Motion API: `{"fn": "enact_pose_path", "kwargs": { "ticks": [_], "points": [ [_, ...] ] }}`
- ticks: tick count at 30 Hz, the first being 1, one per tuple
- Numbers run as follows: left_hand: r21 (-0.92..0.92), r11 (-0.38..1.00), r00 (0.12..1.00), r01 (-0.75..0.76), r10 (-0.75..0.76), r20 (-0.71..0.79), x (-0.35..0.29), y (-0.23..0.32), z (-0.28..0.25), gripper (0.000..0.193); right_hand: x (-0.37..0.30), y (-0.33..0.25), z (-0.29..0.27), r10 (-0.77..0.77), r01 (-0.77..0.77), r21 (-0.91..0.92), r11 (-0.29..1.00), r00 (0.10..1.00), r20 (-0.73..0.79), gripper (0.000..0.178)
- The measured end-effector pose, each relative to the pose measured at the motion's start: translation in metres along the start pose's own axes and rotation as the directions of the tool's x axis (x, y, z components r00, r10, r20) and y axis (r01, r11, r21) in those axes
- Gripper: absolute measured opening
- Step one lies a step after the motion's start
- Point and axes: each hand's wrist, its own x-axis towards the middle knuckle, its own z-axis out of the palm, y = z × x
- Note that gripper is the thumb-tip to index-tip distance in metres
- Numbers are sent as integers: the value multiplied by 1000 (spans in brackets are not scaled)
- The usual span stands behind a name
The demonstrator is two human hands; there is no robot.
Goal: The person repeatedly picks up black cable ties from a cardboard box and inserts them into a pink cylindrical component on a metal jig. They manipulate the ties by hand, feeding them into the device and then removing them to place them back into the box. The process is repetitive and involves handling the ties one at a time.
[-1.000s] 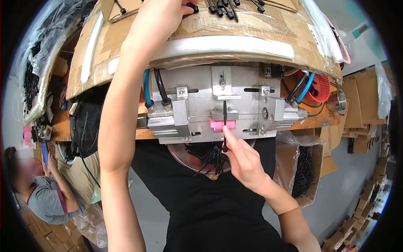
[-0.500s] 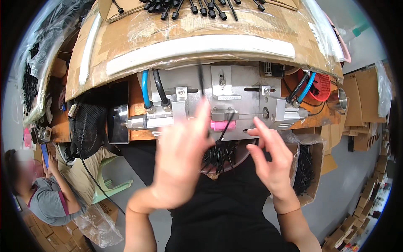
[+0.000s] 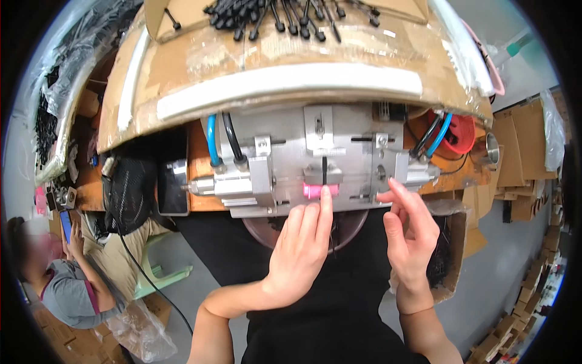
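Observation:
My left hand (image 3: 302, 246) is stretched toward a metal fixture plate (image 3: 291, 130), its fingers extended and close together. The index fingertip touches a pink cylindrical piece (image 3: 312, 191) at the plate's front, or the lower end of a short black rod (image 3: 324, 170) there; I cannot tell which. The rod lies in line with the finger, across a small metal block (image 3: 335, 175). My right hand (image 3: 413, 236) hovers before the plate's right side, fingers half bent and apart, holding nothing. Below the plate a pinkish bowl (image 3: 257, 233) with black pieces is partly hidden by my left hand.
Air cylinders (image 3: 236, 185) with blue and black hoses flank the plate. A cardboard shelf (image 3: 279, 51) above bears many black rods with knobbed ends (image 3: 254, 15). A red basket (image 3: 458, 133) stands right; an open carton (image 3: 451, 255) sits lower right. A seated person (image 3: 79, 285) holds a phone.
My left hand has come down and right, its index finger now at the pink piece. The tilted black rod before the plate is gone from there; a rod now lies across the block.

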Motion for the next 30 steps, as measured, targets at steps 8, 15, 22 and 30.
{"fn": "enact_pose_path", "kwargs": {
  "ticks": [8,15,22,30],
  "points": [
    [-16,994,922,-107,93,-375,152,-71,-69,41,176,6,-5,-560,501,-429,751,828,-14,19],
    [-136,955,955,-262,236,-180,205,-115,-77,14,284,13,-3,-207,336,-699,631,942,266,17],
    [-120,923,924,-367,346,-162,177,-133,-97,16,225,8,-15,-356,435,-552,711,900,251,10],
    [-305,936,981,-176,142,-131,132,-108,-107,20,227,11,-25,-521,427,-597,679,853,18,17]
  ]
}}
